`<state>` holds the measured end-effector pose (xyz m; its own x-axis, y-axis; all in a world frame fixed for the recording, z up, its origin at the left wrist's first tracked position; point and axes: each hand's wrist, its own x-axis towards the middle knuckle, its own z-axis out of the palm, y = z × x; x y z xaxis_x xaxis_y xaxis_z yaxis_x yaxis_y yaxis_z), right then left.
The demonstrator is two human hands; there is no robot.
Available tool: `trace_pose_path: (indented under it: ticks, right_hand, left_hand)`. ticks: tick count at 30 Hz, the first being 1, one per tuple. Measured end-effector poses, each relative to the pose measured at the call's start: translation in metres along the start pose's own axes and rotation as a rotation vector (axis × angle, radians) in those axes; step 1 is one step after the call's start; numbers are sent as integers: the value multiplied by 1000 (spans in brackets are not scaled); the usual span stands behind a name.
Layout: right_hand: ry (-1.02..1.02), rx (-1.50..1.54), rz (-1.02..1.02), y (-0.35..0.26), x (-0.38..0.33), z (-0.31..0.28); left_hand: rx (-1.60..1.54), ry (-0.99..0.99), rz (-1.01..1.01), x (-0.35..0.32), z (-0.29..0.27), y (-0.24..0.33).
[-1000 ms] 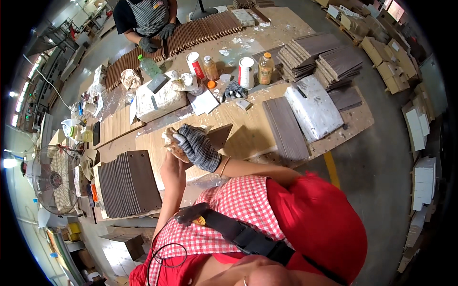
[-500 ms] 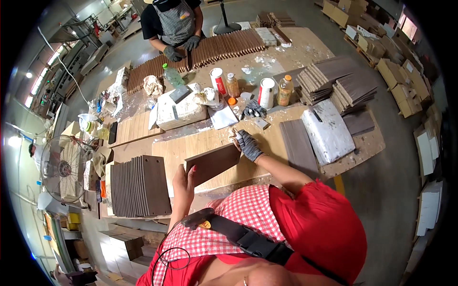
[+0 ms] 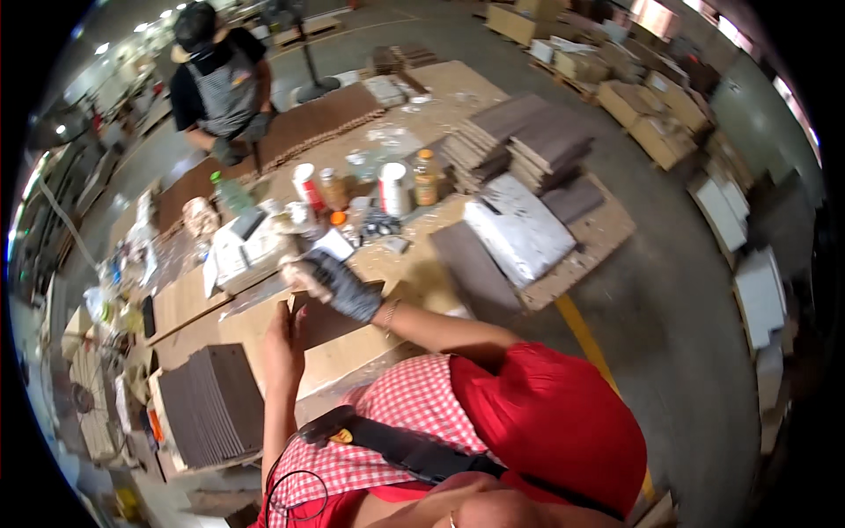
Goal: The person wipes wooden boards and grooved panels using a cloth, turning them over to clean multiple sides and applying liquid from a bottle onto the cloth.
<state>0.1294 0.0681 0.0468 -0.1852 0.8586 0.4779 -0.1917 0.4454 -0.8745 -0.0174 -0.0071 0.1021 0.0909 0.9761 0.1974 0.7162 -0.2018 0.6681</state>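
Brown flat tile (image 3: 330, 319) on workbench (image 3: 352, 356)

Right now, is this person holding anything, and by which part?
The bare left hand grips a dark brown tile at its near left edge. The gloved right hand rests across its top edge, seemingly pinching something small and pale.

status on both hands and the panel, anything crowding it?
Left hand bare, gripping the brown panel at its left edge. Right hand gloved, on the panel's top edge. Bottles and cans stand beyond, apart.
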Motion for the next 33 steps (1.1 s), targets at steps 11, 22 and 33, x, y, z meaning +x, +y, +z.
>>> trace_pose_path:
  ticks: [11, 22, 33]
  right_hand:
    - [234, -533, -516, 23, -18, -10]
    - [156, 445, 360, 4, -51, -20]
    - [265, 624, 324, 62, -59, -38]
  left_hand:
    - [281, 27, 98, 5, 17, 41]
    - [274, 12, 19, 6, 20, 50]
    - [300, 56, 140, 5, 19, 40]
